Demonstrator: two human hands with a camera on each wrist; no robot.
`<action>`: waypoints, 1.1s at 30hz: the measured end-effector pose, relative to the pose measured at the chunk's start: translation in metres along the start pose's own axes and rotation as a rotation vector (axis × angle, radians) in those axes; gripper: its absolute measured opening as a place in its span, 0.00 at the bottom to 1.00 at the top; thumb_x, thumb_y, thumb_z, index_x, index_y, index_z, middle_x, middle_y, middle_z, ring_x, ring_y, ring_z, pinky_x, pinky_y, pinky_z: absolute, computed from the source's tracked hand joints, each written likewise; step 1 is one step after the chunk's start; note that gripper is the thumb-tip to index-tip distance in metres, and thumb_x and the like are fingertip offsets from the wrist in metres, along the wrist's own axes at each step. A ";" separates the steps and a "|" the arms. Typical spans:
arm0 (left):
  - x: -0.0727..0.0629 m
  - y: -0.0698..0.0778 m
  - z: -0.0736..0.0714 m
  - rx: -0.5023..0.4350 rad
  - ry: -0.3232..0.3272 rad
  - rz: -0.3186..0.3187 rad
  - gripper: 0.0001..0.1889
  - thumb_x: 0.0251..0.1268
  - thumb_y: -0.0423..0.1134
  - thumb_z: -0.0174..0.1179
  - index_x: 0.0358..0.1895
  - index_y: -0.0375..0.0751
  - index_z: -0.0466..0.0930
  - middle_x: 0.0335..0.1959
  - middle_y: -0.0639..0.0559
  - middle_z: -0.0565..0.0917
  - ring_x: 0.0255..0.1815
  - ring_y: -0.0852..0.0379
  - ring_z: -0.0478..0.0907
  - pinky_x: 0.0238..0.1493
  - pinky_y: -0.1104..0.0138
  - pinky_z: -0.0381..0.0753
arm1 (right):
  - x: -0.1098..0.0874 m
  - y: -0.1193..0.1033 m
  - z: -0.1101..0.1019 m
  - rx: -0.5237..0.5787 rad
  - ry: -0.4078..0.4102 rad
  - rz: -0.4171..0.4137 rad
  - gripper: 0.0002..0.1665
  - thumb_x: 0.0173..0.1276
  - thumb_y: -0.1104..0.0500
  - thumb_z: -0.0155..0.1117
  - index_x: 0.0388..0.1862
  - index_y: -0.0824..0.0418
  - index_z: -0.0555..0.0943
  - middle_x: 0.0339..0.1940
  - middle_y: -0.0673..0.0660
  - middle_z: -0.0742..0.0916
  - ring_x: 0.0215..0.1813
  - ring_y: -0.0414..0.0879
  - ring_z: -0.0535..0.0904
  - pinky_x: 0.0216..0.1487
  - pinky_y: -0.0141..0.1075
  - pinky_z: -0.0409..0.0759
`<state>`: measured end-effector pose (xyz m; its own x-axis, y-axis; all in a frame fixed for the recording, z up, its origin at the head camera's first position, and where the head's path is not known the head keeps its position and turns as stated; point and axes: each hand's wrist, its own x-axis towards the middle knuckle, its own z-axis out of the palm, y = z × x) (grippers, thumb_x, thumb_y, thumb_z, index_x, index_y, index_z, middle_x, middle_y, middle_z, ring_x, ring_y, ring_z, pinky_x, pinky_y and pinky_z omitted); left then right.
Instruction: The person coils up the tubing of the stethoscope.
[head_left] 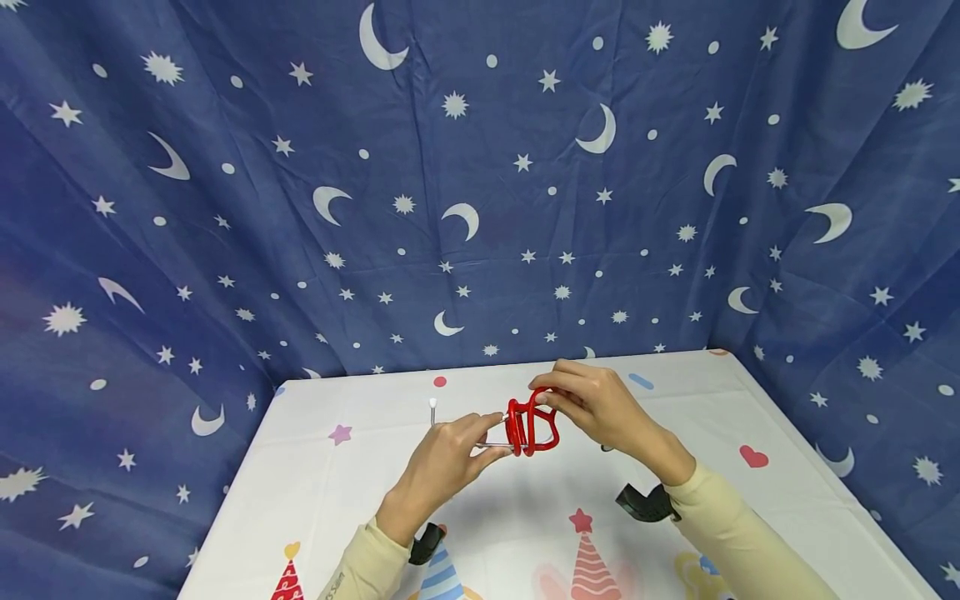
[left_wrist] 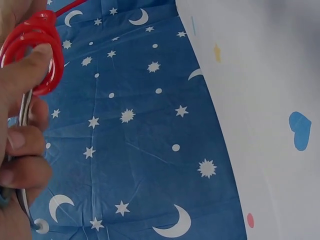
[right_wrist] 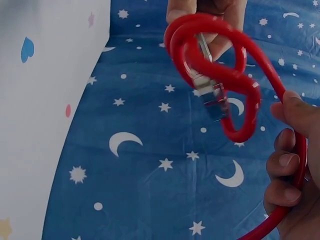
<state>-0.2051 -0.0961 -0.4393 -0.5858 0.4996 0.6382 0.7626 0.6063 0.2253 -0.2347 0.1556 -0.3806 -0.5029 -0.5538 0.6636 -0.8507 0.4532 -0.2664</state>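
Observation:
A stethoscope with glossy red tubing (head_left: 542, 448) is held above the table, its tubing looped several times around the metal ear tubes. My left hand (head_left: 452, 454) grips the metal ear tubes (left_wrist: 24, 112), its thumb pressed on the red coils (left_wrist: 42, 27). A white ear tip (head_left: 432, 403) sticks up beyond that hand. My right hand (head_left: 592, 398) pinches a length of the red tubing; in the right wrist view its fingers (right_wrist: 287, 165) curl around it. Inside the loops shows a blurred metal part (right_wrist: 210, 95). Below the right hand, a small dark piece (head_left: 606, 448) is mostly hidden.
The white tablecloth (head_left: 300, 475) carries printed party hats, hearts and stars. A blue curtain (head_left: 480, 167) with moons and stars hangs behind and at both sides. Black straps (head_left: 647, 504) sit at the wrists.

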 end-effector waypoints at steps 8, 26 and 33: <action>0.000 0.000 0.001 0.006 -0.004 0.084 0.23 0.56 0.49 0.71 0.53 0.44 0.82 0.33 0.57 0.87 0.29 0.67 0.84 0.33 0.76 0.81 | 0.002 0.008 0.005 0.044 -0.028 0.037 0.12 0.60 0.63 0.72 0.43 0.54 0.87 0.28 0.44 0.80 0.26 0.31 0.72 0.26 0.25 0.75; -0.004 -0.002 0.000 -0.134 0.086 0.071 0.24 0.49 0.45 0.75 0.51 0.41 0.84 0.29 0.58 0.85 0.23 0.67 0.73 0.28 0.84 0.71 | -0.004 0.030 0.029 0.373 -0.141 0.235 0.09 0.66 0.69 0.63 0.42 0.63 0.87 0.30 0.53 0.86 0.32 0.36 0.76 0.33 0.32 0.82; -0.002 -0.005 0.000 -0.226 0.151 -0.002 0.22 0.48 0.42 0.76 0.48 0.40 0.84 0.24 0.58 0.78 0.22 0.68 0.65 0.25 0.84 0.64 | -0.012 0.027 0.041 0.392 -0.101 0.362 0.12 0.71 0.69 0.58 0.47 0.61 0.85 0.36 0.56 0.88 0.32 0.39 0.78 0.36 0.30 0.82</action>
<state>-0.2078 -0.0998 -0.4419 -0.5523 0.3905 0.7366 0.8136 0.4452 0.3740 -0.2577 0.1457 -0.4238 -0.7705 -0.4833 0.4157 -0.6037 0.3439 -0.7193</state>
